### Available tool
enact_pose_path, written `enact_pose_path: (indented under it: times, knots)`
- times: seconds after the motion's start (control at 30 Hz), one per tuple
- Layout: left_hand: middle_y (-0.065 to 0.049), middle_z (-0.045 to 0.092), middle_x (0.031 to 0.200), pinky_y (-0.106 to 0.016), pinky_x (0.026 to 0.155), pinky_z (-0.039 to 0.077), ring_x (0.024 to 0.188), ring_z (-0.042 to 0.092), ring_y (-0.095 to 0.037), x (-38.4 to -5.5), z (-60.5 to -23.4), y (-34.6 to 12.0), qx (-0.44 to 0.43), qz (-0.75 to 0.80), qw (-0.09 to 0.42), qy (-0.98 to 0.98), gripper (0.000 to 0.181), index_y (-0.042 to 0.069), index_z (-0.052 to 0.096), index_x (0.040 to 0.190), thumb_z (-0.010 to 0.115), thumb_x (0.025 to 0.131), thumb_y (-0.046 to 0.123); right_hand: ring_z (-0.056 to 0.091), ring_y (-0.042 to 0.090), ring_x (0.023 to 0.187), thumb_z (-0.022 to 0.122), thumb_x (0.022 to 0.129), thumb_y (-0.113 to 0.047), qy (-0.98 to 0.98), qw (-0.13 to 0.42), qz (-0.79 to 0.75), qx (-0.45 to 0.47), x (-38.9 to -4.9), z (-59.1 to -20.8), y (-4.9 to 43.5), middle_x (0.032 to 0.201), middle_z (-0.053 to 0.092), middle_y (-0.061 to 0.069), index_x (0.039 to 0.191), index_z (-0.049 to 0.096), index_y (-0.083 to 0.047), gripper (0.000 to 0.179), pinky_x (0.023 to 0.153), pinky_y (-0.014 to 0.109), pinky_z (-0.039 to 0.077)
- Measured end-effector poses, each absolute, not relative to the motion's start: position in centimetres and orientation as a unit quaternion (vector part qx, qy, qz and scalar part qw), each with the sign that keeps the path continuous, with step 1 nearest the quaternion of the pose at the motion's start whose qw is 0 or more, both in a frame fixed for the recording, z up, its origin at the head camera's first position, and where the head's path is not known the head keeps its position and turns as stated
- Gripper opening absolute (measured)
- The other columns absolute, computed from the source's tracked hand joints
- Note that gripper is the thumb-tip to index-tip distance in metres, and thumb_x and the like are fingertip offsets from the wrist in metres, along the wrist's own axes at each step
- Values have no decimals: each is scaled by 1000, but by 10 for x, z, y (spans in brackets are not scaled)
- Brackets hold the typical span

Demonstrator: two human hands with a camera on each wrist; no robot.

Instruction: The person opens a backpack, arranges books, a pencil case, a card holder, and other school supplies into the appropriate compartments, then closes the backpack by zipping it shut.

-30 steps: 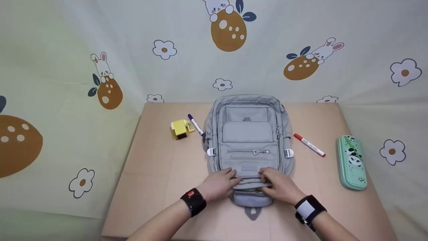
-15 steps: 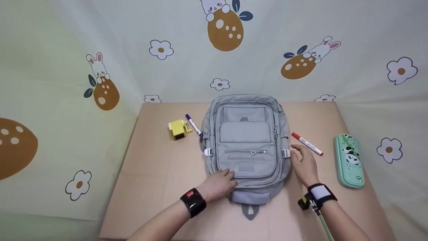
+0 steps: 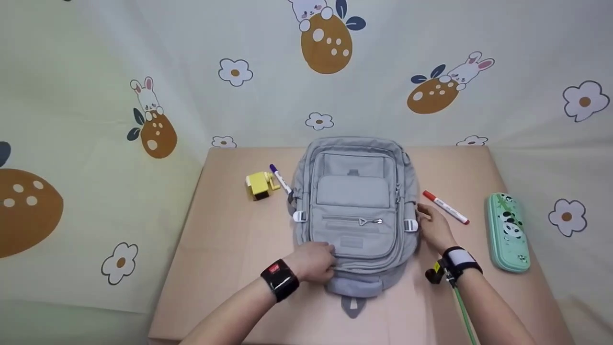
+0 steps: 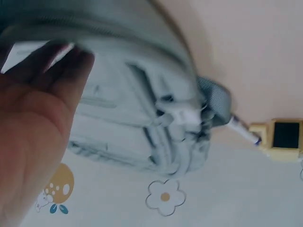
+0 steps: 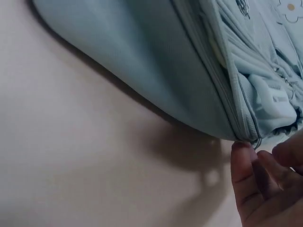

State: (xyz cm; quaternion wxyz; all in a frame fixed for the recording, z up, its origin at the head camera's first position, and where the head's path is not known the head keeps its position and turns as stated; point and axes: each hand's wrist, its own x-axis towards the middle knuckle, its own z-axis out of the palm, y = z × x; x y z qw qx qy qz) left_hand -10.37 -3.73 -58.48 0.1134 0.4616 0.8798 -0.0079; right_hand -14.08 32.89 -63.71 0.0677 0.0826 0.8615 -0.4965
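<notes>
Apparently zipping is the step: the left hand curls round the near edge of the backpack amid the table, the right hand pinches its side zip, and the next pull likely needs steady bracing. Lettering on the patch and red marker is unreadable.

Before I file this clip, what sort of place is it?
Probably a staged recording corner: bunny-print sheeting around a tabletop, a backpack laid on it, and a wrist-worn camera.

All views share the backpack: head downward, wrists close, seemingly tilted.
</notes>
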Motion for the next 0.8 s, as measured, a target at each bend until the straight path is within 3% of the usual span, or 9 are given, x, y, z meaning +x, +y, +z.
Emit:
enact_pose_path:
  times: [0.07, 0.13, 0.2, 0.27, 0.33, 0.4, 0.53, 0.8]
  knots:
    - [4, 53, 70, -31, 55, 44, 64, 52, -15, -107, -577, -26, 449, 9, 135, 884, 34, 16, 66, 70, 63, 93, 41, 37, 46, 142, 39, 106, -3, 869, 64, -485, 76, -145, -639, 332, 151, 41, 33, 150, 36, 12, 47, 114, 53, 34]
    - [5, 52, 70, -32, 53, 43, 62, 51, -14, -109, -572, -11, 445, 22, 143, 883, 38, 17, 62, 71, 62, 94, 47, 36, 47, 142, 41, 105, -3, 872, 62, -480, 72, -149, -641, 334, 150, 41, 34, 149, 37, 13, 47, 117, 55, 29]
    - [3, 65, 87, -31, 67, 52, 78, 62, -15, -112, -570, 4, 455, 33, 140, 879, 33, 18, 70, 86, 60, 96, 48, 37, 48, 142, 42, 104, -2, 870, 61, -483, 73, -151, -642, 335, 149, 42, 35, 149, 37, 13, 48, 117, 55, 29]
    - [-2, 68, 120, -33, 92, 52, 109, 64, -18, -116, -570, 20, 470, 35, 131, 872, 35, 18, 72, 115, 58, 99, 46, 41, 48, 139, 44, 102, -1, 870, 56, -484, 81, -151, -643, 334, 146, 46, 35, 147, 39, 14, 48, 115, 54, 33]
    - [-7, 55, 148, -35, 112, 40, 136, 51, -23, -120, -573, 34, 478, 29, 119, 870, 49, 15, 61, 141, 57, 101, 44, 47, 46, 135, 48, 102, -5, 870, 49, -482, 94, -151, -644, 333, 143, 50, 34, 145, 44, 13, 46, 112, 53, 37]
    - [-10, 41, 160, -36, 120, 28, 147, 36, -26, -124, -577, 48, 478, 20, 112, 871, 60, 12, 47, 153, 57, 102, 42, 53, 45, 129, 52, 103, -10, 871, 39, -478, 111, -151, -644, 330, 137, 56, 32, 141, 50, 11, 44, 107, 51, 42]
    - [-9, 31, 165, -36, 122, 23, 152, 27, -26, -131, -586, 72, 464, 1, 104, 879, 69, 11, 36, 159, 59, 100, 40, 61, 40, 116, 58, 102, -18, 880, 20, -458, 127, -150, -642, 324, 125, 65, 28, 130, 61, 8, 38, 99, 49, 47]
    - [1, 22, 169, -34, 121, 23, 154, 21, -20, -141, -600, 114, 435, -34, 103, 894, 76, 20, 25, 164, 60, 99, 39, 63, 42, 109, 60, 99, -11, 912, 22, -401, 88, -155, -639, 322, 116, 68, 28, 122, 66, 10, 32, 96, 53, 49]
